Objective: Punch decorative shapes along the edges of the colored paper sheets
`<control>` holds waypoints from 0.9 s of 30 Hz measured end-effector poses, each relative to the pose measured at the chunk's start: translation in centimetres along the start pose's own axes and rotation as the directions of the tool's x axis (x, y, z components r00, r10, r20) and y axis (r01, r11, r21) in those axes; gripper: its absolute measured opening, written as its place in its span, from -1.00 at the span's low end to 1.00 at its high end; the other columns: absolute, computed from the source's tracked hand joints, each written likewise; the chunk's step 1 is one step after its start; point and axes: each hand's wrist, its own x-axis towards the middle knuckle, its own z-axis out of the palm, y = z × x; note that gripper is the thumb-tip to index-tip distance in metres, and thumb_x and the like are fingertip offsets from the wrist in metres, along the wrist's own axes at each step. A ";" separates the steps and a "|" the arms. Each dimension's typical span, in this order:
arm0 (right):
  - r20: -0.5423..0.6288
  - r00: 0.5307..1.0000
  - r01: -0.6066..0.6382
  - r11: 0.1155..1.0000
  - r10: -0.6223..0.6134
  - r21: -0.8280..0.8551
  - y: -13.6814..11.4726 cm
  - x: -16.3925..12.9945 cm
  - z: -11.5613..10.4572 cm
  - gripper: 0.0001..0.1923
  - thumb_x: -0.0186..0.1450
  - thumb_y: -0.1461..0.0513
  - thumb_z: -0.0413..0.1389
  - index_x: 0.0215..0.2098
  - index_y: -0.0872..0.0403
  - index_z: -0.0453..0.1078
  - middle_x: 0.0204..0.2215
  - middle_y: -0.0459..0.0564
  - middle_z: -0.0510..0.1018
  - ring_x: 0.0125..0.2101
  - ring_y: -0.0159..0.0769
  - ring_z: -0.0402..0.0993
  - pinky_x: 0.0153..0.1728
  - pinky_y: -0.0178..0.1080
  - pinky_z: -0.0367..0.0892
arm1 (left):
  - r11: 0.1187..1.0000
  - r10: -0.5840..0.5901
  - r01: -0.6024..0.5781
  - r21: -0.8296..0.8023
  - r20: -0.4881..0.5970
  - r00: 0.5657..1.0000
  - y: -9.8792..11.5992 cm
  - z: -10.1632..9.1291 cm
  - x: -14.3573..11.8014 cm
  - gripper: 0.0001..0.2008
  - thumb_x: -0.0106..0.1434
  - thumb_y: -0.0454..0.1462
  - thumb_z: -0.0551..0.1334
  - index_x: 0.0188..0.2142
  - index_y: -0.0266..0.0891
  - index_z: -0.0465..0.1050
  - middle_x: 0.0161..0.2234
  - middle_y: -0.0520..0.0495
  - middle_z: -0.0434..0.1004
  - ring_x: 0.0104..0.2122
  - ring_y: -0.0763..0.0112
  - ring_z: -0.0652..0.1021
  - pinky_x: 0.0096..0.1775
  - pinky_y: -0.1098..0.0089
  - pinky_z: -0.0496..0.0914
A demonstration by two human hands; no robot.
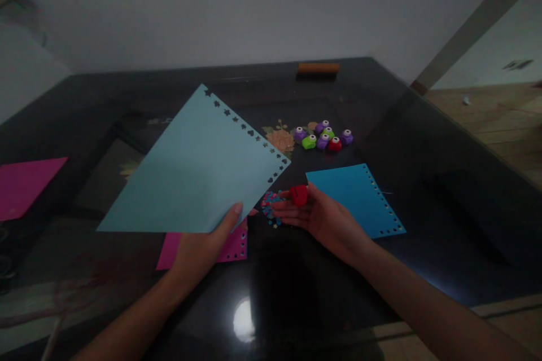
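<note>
My left hand [218, 242] grips a pale blue sheet of paper [190, 169] by its lower edge, thumb on top, raised above the table. Small shapes such as stars and hearts are cut out along the sheet's right-hand edges. In my right hand [319, 211] a red craft punch [298, 195] rests, held by the thumb against the fingers. Just left of those fingertips lies a small heap of punched paper bits [271, 206], pink, blue and pale. A pink sheet [232, 248] with punched edges lies partly hidden under my left hand.
A bright blue punched sheet [351, 197] lies beside my right hand. Behind it stand several purple, green and red punches [324, 136]. Toward the table's back edge is an orange-brown roll [318, 69]. Another pink sheet [25, 186] lies far left on the dark glossy table [288, 299].
</note>
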 end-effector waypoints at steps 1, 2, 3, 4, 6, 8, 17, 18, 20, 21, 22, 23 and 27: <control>-0.007 1.000 -0.012 1.000 0.012 0.002 0.0 0.0 0.0 -0.55 0.40 0.03 -0.16 -0.22 0.12 0.47 -0.27 0.10 0.63 -0.26 -0.27 0.58 -0.07 -0.13 0.37 | 1.000 -0.006 0.006 -0.001 -0.005 1.000 0.0 0.0 0.0 -0.76 0.11 -0.06 0.19 -0.34 -0.12 0.51 -0.33 -0.07 0.62 0.00 0.08 0.49 0.18 0.08 0.21; -0.011 1.000 -0.020 1.000 0.020 0.002 -0.1 0.0 0.0 -0.54 0.40 0.02 -0.17 -0.22 0.12 0.46 -0.28 0.10 0.63 -0.27 -0.27 0.58 -0.08 -0.14 0.38 | 1.000 -0.008 0.008 -0.001 -0.006 1.000 0.0 0.0 -0.1 -0.75 0.11 -0.06 0.19 -0.31 -0.12 0.51 -0.32 -0.07 0.62 0.01 0.08 0.49 0.18 0.09 0.21; -0.010 1.000 -0.022 1.000 0.022 -0.002 -0.1 0.0 0.0 -0.53 0.40 0.02 -0.18 -0.21 0.13 0.46 -0.29 0.10 0.63 -0.27 -0.27 0.58 -0.09 -0.14 0.38 | 1.000 -0.009 0.009 -0.001 -0.005 1.000 0.0 0.1 -0.1 -0.74 0.11 -0.06 0.18 -0.29 -0.11 0.51 -0.32 -0.06 0.62 0.01 0.09 0.48 0.18 0.10 0.21; -0.007 1.000 -0.013 1.000 0.013 -0.013 0.0 -0.1 0.1 -0.52 0.40 0.01 -0.17 -0.21 0.13 0.46 -0.29 0.11 0.63 -0.27 -0.27 0.58 -0.10 -0.14 0.38 | 1.000 -0.007 0.007 0.000 -0.001 1.000 0.0 0.1 -0.1 -0.73 0.11 -0.06 0.18 -0.28 -0.11 0.50 -0.33 -0.06 0.63 0.02 0.09 0.48 0.18 0.10 0.21; -0.008 0.999 0.032 0.997 -0.032 -0.069 0.1 -0.1 0.1 -0.53 0.37 -0.02 -0.12 -0.22 0.14 0.47 -0.29 0.12 0.63 -0.28 -0.25 0.58 -0.12 -0.14 0.39 | 1.000 -0.007 0.007 0.001 0.002 1.000 0.0 0.1 -0.1 -0.72 0.10 -0.06 0.18 -0.25 -0.10 0.50 -0.33 -0.05 0.62 0.03 0.09 0.47 0.18 0.11 0.22; -0.014 0.996 0.087 0.985 -0.090 -0.150 0.2 -0.2 0.2 -0.54 0.33 -0.04 -0.04 -0.24 0.15 0.48 -0.28 0.13 0.62 -0.28 -0.22 0.57 -0.14 -0.13 0.39 | 1.000 -0.013 0.013 -0.002 -0.010 1.000 0.0 0.1 -0.1 -0.70 0.09 -0.05 0.19 -0.23 -0.10 0.49 -0.32 -0.06 0.62 0.04 0.08 0.46 0.17 0.10 0.23; -0.131 0.927 0.301 0.905 -0.352 -0.301 -1.3 -0.2 -0.5 -0.60 0.26 -0.07 0.06 -0.27 0.07 0.49 -0.36 0.01 0.59 -0.30 -0.23 0.52 -0.18 -0.13 0.39 | 1.000 0.019 -0.019 -0.007 0.075 0.997 -0.4 0.1 -0.2 -0.76 0.18 -0.07 0.14 -0.46 -0.08 0.51 -0.42 0.00 0.62 -0.12 0.13 0.56 0.18 0.11 0.21; -0.143 0.910 0.329 0.888 -0.388 -0.321 -1.5 -0.2 -0.6 -0.61 0.25 -0.07 0.06 -0.28 0.06 0.49 -0.36 0.00 0.59 -0.28 -0.22 0.51 -0.17 -0.13 0.39 | 1.000 0.021 -0.021 -0.003 0.081 0.997 -0.5 0.1 -0.2 -0.75 0.18 -0.07 0.14 -0.46 -0.07 0.52 -0.42 0.00 0.62 -0.13 0.13 0.56 0.19 0.10 0.20; -0.149 0.897 0.349 0.873 -0.416 -0.340 -1.7 -0.2 -0.9 -0.62 0.26 -0.06 0.06 -0.28 0.04 0.49 -0.35 0.00 0.58 -0.24 -0.21 0.50 -0.15 -0.11 0.38 | 1.000 0.019 -0.019 -0.002 0.084 0.996 -0.6 0.0 -0.2 -0.76 0.18 -0.07 0.15 -0.44 -0.07 0.54 -0.38 0.00 0.63 -0.12 0.13 0.56 0.18 0.08 0.21; -0.144 0.901 0.344 0.875 -0.410 -0.341 -1.7 -0.2 -0.9 -0.62 0.26 -0.06 0.05 -0.28 0.04 0.49 -0.34 0.00 0.58 -0.23 -0.21 0.50 -0.14 -0.10 0.38 | 1.000 0.020 -0.020 -0.005 0.088 0.996 -0.6 0.0 -0.2 -0.76 0.18 -0.07 0.15 -0.43 -0.07 0.54 -0.37 0.00 0.63 -0.13 0.13 0.56 0.18 0.08 0.21; -0.136 0.907 0.334 0.879 -0.398 -0.339 -1.7 -0.2 -0.9 -0.62 0.26 -0.07 0.05 -0.28 0.04 0.49 -0.33 0.00 0.58 -0.22 -0.20 0.50 -0.12 -0.09 0.37 | 1.000 0.022 -0.021 -0.009 0.089 0.996 -0.6 0.1 -0.2 -0.76 0.18 -0.07 0.15 -0.43 -0.07 0.54 -0.37 0.00 0.63 -0.13 0.13 0.56 0.17 0.09 0.22; -0.128 0.914 0.325 0.883 -0.385 -0.339 -1.6 -0.2 -0.8 -0.62 0.26 -0.07 0.04 -0.27 0.04 0.48 -0.33 0.00 0.58 -0.21 -0.20 0.49 -0.11 -0.08 0.36 | 1.000 0.022 -0.022 -0.011 0.088 0.996 -0.6 0.1 -0.2 -0.76 0.18 -0.07 0.15 -0.44 -0.07 0.54 -0.39 0.00 0.63 -0.14 0.13 0.56 0.17 0.09 0.23; -0.121 0.927 0.291 0.886 -0.354 -0.360 -0.9 -0.1 -0.4 -0.62 0.25 -0.08 0.06 -0.29 0.03 0.48 -0.32 -0.01 0.57 -0.20 -0.21 0.48 -0.10 -0.09 0.35 | 1.000 0.004 -0.003 -0.007 0.031 1.000 -0.4 0.2 -0.2 -0.78 0.13 -0.05 0.18 -0.45 -0.07 0.51 -0.43 -0.01 0.61 -0.15 0.12 0.57 0.15 0.11 0.25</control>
